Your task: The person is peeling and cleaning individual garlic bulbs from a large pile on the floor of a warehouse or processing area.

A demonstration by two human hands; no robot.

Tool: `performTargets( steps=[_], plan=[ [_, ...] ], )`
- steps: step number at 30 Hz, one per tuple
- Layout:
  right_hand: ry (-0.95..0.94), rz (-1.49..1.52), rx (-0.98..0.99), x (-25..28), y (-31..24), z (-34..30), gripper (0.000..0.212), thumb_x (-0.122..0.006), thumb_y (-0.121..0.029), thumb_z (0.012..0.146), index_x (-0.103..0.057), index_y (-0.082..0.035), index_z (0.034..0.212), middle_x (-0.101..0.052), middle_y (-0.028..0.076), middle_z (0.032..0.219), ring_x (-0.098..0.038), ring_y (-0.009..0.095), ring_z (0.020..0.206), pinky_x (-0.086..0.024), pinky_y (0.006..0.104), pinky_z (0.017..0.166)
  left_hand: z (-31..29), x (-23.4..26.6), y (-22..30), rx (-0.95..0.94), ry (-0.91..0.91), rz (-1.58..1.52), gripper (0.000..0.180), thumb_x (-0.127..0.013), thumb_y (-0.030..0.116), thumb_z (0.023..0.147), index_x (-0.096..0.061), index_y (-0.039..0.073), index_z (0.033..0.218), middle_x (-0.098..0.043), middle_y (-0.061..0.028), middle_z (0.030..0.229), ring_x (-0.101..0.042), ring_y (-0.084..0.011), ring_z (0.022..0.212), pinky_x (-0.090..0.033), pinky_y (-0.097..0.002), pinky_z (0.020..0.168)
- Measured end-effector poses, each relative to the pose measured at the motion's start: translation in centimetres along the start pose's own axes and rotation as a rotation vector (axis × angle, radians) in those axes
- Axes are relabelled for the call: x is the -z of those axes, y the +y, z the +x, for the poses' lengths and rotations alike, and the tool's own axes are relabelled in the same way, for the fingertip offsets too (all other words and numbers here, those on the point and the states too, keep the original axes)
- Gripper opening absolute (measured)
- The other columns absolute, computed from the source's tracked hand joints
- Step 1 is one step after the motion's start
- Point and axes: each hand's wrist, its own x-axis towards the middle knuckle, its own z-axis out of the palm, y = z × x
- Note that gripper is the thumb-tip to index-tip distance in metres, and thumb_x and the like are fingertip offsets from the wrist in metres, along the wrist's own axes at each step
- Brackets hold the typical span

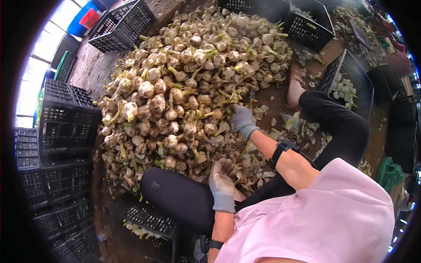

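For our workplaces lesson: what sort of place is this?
Probably a produce shed: a heap of soil-stained, garlic-like bulbs, stacked black crates at left, and cleaner bulbs in a black crate at right.

Garlic bulbs [146,90] look rough and papery, crates [57,114] plastic.

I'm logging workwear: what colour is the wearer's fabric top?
The pale pink fabric top shows best in the head view.

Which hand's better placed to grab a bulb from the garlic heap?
Right, probably. The right hand is stretched forward at the garlic heap; the left hand sits further back, by the left thigh.
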Motion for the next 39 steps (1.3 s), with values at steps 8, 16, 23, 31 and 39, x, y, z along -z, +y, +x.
performTargets(
  steps=[8,16,23,31,39],
  plan=[
    [-0.03,0.007,0.158,4.2,3.5,-5.8,0.032,-0.061,-0.018,0.074,-0.068,-0.007,0.103,-0.066,0.021,0.089,-0.062,0.038,0.084,-0.05,0.0425,0.076,-1.4,-1.4,-0.3,0.016,0.001,0.013,0.021,-0.052,0.022,0.094,-0.062,0.007,0.104,-0.064,-0.0047,0.093,-0.062,-0.0204,0.079,-0.052,-0.0326,0.067],
    [-0.247,0.241,0.359,10.4,0.3,-15.7,0.023,-0.059,-0.007,0.074,-0.07,-0.001,0.094,-0.068,0.01,0.073,-0.063,0.017,0.062,-0.05,0.0268,0.061,-1.3,0.0,-1.1,0.028,-0.033,0.058,0.024,-0.048,0.022,0.094,-0.059,0.011,0.112,-0.061,-0.0051,0.1,-0.061,-0.024,0.086,-0.051,-0.0408,0.074],
    [-0.642,1.183,0.158,15.5,-3.0,-22.0,0.02,-0.067,-0.012,0.078,-0.067,0.002,0.092,-0.067,0.004,0.08,-0.06,0.007,0.071,-0.048,0.0228,0.061,-3.8,-0.3,-0.5,0.171,-0.709,-0.323,0.044,-0.043,0.02,0.095,-0.037,0.009,0.138,-0.053,-0.0154,0.127,-0.057,-0.0332,0.111,-0.047,-0.0507,0.096],
    [-0.717,1.732,0.442,15.4,-1.2,-21.9,0.035,-0.063,-0.019,0.083,-0.057,0.003,0.11,-0.065,0.015,0.098,-0.066,0.02,0.073,-0.055,0.0307,0.063,-5.5,-0.9,-0.7,0.166,-0.807,-0.22,0.044,-0.054,0.022,0.091,-0.045,0.005,0.131,-0.059,-0.0115,0.119,-0.06,-0.0262,0.104,-0.053,-0.0383,0.08],
    [-0.521,1.785,-0.09,14.0,-0.6,-22.4,0.032,-0.056,-0.015,0.093,-0.05,-0.001,0.121,-0.063,0.008,0.094,-0.065,0.017,0.071,-0.054,0.03,0.065,-6.8,-2.3,-1.4,0.001,-0.68,-0.056,0.043,-0.052,0.013,0.092,-0.042,0.015,0.134,-0.06,-0.0067,0.114,-0.061,-0.0167,0.097,-0.052,-0.0241,0.065]
  ],
)
